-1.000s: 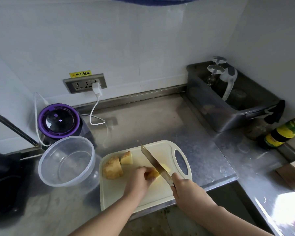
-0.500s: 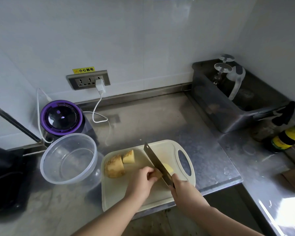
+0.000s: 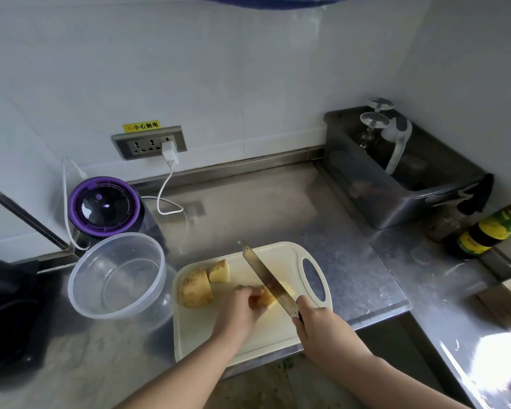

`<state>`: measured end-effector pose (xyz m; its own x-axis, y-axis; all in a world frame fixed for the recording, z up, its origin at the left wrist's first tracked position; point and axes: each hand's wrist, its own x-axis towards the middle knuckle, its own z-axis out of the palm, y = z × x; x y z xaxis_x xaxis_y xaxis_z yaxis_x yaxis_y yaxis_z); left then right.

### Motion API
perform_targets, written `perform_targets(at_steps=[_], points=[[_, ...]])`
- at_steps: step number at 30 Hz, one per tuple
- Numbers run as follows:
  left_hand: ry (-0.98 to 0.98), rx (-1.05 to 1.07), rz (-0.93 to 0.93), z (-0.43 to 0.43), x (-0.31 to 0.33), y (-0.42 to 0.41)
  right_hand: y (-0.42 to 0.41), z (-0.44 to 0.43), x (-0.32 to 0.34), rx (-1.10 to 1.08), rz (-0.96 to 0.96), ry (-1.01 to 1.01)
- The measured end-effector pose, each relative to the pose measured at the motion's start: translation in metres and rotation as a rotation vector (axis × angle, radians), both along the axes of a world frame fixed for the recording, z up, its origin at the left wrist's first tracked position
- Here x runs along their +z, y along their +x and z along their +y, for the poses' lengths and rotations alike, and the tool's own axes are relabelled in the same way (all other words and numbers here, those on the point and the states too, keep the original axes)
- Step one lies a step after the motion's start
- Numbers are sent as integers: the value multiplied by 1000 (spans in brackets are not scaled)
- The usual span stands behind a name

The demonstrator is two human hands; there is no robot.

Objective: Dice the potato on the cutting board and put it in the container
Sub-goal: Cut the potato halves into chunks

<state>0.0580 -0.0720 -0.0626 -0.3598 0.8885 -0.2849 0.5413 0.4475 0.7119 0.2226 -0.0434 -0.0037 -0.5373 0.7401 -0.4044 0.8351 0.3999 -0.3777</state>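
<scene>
Left hand (image 3: 239,311): knuckles up near the board's centre, fingers curled and pressed together, gripping the potato chunk (image 3: 286,289) from its 9 o'clock side
Right hand (image 3: 322,323): at the board's 4 o'clock, fingers wrapped tight round the knife's handle, which is almost wholly hidden in the fist
Knife (image 3: 263,273): blade on edge, running from the fist toward 11 o'clock, its lower edge meeting the chunk
Chunk: near the board's middle; pale yellow flesh shows on the blade's 3 o'clock side, the rest lies under the left fingers
Other potato: a large potato piece (image 3: 195,287) with skin at the board's 9 o'clock, a small potato piece (image 3: 219,271) touching it at its 1 o'clock
Cutting board (image 3: 248,335): cream plastic, at the front edge of the steel counter (image 3: 263,208), handle hole at 3 o'clock
Container (image 3: 121,278): clear round tub, bare bottom visible, just beside the board at its 10 o'clock
Behind: purple-lidded appliance (image 3: 104,206) at the container's 12 o'clock; wall socket (image 3: 149,142) with a white charger (image 3: 170,152) plugged in, higher toward 1 o'clock
Far side: grey bin (image 3: 396,184) with upturned glasses (image 3: 375,121) at the board's 1 o'clock; dark bottle (image 3: 490,228) with yellow-green label at 3 o'clock
</scene>
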Motion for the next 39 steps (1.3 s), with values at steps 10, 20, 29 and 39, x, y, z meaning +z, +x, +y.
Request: perform_targets(at_steps=[10, 20, 29, 39], points=[[23, 2, 26, 0, -5, 0, -1, -7, -2, 4, -46, 27], [37, 0, 1, 2, -9, -1, -1, -2, -4, 4, -41, 60], [54, -13, 29, 1, -8, -1, -1, -2, -3, 15, -46, 32], [23, -14, 25, 0, -4, 0, -6, 7, -17, 43, -46, -58]])
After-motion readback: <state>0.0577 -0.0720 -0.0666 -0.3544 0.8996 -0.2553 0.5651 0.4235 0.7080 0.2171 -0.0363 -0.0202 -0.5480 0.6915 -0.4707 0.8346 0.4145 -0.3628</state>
